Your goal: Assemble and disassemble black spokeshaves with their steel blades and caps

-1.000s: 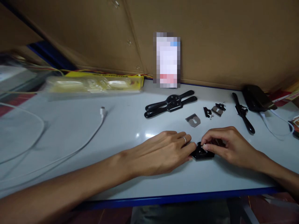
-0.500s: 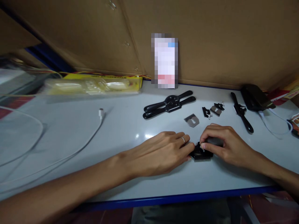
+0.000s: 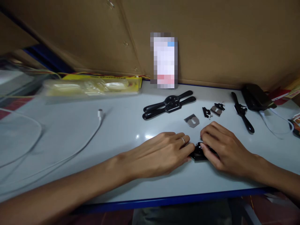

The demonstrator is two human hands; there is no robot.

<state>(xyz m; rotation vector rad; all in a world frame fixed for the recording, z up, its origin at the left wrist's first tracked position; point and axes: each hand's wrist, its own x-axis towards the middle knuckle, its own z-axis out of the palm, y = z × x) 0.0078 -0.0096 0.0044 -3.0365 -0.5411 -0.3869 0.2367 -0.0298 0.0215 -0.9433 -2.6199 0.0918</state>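
Note:
A black spokeshave (image 3: 198, 155) lies low over the table's front part, mostly covered by both hands. My left hand (image 3: 164, 153), with a ring on one finger, is closed around its left handle. Bent over the middle and right side, my right hand (image 3: 223, 148) has its thumb and fingertips against the tool's centre; the small part under them is hidden. Just beyond lies a loose steel blade (image 3: 192, 121) with a keyhole slot. Farther right are a black cap piece with a screw (image 3: 206, 112), another blade (image 3: 216, 110) and a second cap piece (image 3: 219, 106).
Two spokeshaves (image 3: 172, 104) lie side by side at the back, and another spokeshave (image 3: 242, 112) rests at right beside a black device (image 3: 255, 97). A phone (image 3: 164, 62) leans on the cardboard wall. Plastic packaging (image 3: 93, 86) and a white cable (image 3: 89, 142) occupy the left.
My right hand has shifted its fingers on the spokeshave, its thumb and palm now covering more of the right side. My left hand keeps its hold.

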